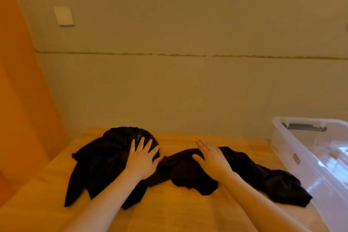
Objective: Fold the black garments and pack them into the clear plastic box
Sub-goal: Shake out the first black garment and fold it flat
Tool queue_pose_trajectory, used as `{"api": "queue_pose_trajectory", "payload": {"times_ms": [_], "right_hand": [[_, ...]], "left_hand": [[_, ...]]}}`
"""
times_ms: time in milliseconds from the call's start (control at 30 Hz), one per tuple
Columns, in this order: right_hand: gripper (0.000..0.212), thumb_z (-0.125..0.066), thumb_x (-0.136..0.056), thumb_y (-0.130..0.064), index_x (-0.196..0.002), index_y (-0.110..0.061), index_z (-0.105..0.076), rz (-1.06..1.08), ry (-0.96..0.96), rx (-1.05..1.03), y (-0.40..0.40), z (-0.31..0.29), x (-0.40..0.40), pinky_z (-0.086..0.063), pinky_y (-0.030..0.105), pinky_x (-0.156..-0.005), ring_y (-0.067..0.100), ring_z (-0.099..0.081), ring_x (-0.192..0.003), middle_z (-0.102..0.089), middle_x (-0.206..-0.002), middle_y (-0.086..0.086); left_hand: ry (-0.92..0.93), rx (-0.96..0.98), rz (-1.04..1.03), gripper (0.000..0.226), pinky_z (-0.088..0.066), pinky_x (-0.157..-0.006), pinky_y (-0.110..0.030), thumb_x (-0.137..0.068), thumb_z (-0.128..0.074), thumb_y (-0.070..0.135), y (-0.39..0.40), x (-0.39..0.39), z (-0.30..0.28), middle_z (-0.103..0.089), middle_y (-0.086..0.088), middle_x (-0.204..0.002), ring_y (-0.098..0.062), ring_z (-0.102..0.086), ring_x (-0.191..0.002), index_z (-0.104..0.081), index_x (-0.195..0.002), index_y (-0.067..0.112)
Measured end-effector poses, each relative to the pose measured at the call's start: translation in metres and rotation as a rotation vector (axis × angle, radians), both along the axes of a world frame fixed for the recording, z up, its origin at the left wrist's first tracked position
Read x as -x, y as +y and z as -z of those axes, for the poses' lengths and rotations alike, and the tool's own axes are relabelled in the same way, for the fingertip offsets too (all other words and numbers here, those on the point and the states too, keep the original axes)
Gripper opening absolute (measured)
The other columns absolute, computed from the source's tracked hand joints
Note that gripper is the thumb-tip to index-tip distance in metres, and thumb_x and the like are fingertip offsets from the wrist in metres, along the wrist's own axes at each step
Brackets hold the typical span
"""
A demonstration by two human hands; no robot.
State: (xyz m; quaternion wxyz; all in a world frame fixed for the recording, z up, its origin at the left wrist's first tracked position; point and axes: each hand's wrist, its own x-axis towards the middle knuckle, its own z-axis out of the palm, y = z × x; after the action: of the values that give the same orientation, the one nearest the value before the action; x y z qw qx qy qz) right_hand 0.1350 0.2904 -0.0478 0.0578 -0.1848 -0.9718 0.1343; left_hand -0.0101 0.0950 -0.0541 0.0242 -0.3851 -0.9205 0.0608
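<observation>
Two crumpled black garments lie on a wooden table (188, 211). The left garment (101, 164) is a bunched heap, and my left hand (144, 158) rests flat on its right side with fingers spread. The right garment (254, 177) stretches toward the clear plastic box (293, 149) at the right edge. My right hand (211, 158) lies flat on that garment's left end, fingers straight. The box stands open, and no black garment shows inside it.
A beige wall rises just behind the table's far edge. An orange panel (20, 100) stands along the left. A white wall plate (64, 16) sits high on the wall. A dark latch (305, 127) shows at the box's far end.
</observation>
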Motion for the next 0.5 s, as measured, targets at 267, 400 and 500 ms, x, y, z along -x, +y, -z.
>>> {"api": "queue_pose_trajectory", "payload": {"times_ms": [267,400,500], "right_hand": [[0.118,0.019,-0.048,-0.079,-0.149,-0.027,-0.014,-0.178,-0.191,-0.034,-0.030,0.039,0.029,-0.002,0.033,-0.116,0.008,-0.002,-0.144,-0.007,-0.157,-0.009],[0.113,0.014,-0.051,-0.077,-0.148,-0.028,-0.015,-0.176,-0.198,-0.018,-0.030,0.036,0.031,-0.004,0.032,-0.116,0.007,-0.003,-0.144,-0.008,-0.157,-0.010],[0.111,0.012,-0.051,-0.075,-0.148,-0.028,-0.015,-0.168,-0.203,-0.012,-0.031,0.035,0.031,-0.004,0.031,-0.116,0.006,-0.004,-0.144,-0.008,-0.156,-0.010]], "left_hand": [[0.064,0.023,-0.021,0.123,0.011,-0.112,-0.053,-0.046,0.044,0.073,-0.047,0.033,0.021,-0.010,0.003,-0.158,-0.023,0.003,-0.146,-0.017,-0.147,0.039],[0.064,0.036,-0.050,0.077,0.009,-0.113,-0.052,-0.081,0.007,0.067,-0.069,0.041,0.018,-0.009,0.004,-0.158,-0.021,0.003,-0.146,-0.017,-0.148,0.037],[0.058,0.050,-0.068,0.061,0.009,-0.114,-0.051,-0.093,-0.010,0.062,-0.083,0.044,0.016,-0.009,0.004,-0.158,-0.020,0.003,-0.146,-0.017,-0.148,0.037]]}}
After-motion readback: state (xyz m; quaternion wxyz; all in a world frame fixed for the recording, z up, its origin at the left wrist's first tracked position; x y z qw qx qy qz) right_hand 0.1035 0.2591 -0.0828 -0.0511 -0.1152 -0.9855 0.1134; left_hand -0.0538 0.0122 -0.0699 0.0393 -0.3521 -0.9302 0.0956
